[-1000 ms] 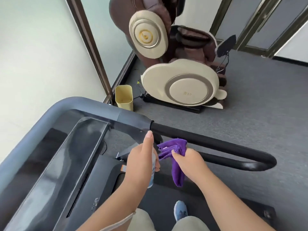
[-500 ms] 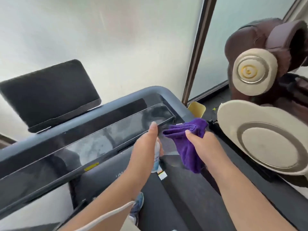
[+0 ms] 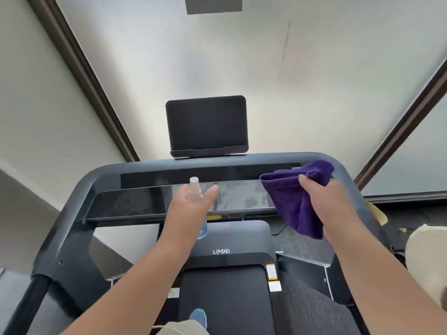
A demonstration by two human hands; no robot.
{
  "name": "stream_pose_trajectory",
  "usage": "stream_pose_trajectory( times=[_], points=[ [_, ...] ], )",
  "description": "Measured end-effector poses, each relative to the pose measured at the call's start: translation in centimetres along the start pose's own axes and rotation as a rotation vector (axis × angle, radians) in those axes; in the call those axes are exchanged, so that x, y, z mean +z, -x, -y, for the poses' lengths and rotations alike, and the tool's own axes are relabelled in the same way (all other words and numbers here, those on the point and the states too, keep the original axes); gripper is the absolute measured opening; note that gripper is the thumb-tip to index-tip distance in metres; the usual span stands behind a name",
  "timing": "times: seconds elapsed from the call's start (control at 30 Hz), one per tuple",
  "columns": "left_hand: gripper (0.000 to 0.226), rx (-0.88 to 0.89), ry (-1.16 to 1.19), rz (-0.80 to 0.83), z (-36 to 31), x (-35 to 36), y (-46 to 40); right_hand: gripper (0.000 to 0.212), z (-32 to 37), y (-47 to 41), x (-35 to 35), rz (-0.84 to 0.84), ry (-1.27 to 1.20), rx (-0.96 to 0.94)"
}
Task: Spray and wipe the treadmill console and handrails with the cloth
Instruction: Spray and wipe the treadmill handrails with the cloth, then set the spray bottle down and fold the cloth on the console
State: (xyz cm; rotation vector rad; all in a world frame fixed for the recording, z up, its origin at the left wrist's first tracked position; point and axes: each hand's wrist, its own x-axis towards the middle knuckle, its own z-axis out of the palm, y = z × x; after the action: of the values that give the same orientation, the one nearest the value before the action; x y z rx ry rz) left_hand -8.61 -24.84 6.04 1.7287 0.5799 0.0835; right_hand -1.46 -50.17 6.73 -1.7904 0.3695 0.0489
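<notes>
At the bottom centre of the frame a blue shoe (image 3: 198, 317) stands on the dark treadmill belt (image 3: 222, 298), so the person faces the machine squarely with both arms reaching up the frame toward the console. Above the belt sits the motor cover (image 3: 232, 240) with its white logo.

In the centre, the left hand (image 3: 191, 201) is wrapped round a small clear spray bottle (image 3: 194, 187), fingers curled about its body with the nozzle poking up past them and one finger stretched forward. The nozzle is aimed at the glossy console panel (image 3: 135, 201), which suggests the bottle is held upright and close so that mist lands on the glass rather than the floor. Streaky grey patches on the panel's right half look like wet film waiting to be wiped.

At right, the right hand (image 3: 324, 197) pinches a bunched purple cloth (image 3: 295, 204) between thumb and fingers. It hangs in front of the panel's right end and the grey frame corner (image 3: 338, 165); whether it touches either I cannot tell. It seems poised to follow the spray.

Farther off, a dark tablet holder (image 3: 206, 124) rises above the console's middle, against a frosted glass wall (image 3: 266, 68).
</notes>
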Motion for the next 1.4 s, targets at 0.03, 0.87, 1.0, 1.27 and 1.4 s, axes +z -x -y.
stream_pose_trajectory(
  times=[0.03, 0.87, 1.0, 1.27, 1.4],
  points=[
    [0.041, -0.009, -0.023, -0.036, 0.1, -1.0, -0.6, 0.021, 0.6, -0.1, 1.2, 0.024, -0.004, 0.008],
    [0.020, 0.000, -0.071, -0.386, 8.9, -22.9, -20.4, 0.008, 5.9, 0.5, 25.8, 0.117, 0.052, -0.090],
    [0.022, 0.035, -0.001, -0.409, 9.1, -23.7, -21.9, 0.007, 5.6, 0.8, 26.9, 0.107, 0.033, -0.113],
    [0.029, -0.009, -0.038, -0.459, 10.5, -23.8, -21.5, 0.010, 5.2, 0.4, 25.9, 0.199, 0.029, -0.143],
    [0.062, -0.018, -0.171, -0.469, 9.6, -23.5, -20.9, 0.011, 5.4, -0.2, 24.4, 0.273, 0.023, -0.144]
  ],
)
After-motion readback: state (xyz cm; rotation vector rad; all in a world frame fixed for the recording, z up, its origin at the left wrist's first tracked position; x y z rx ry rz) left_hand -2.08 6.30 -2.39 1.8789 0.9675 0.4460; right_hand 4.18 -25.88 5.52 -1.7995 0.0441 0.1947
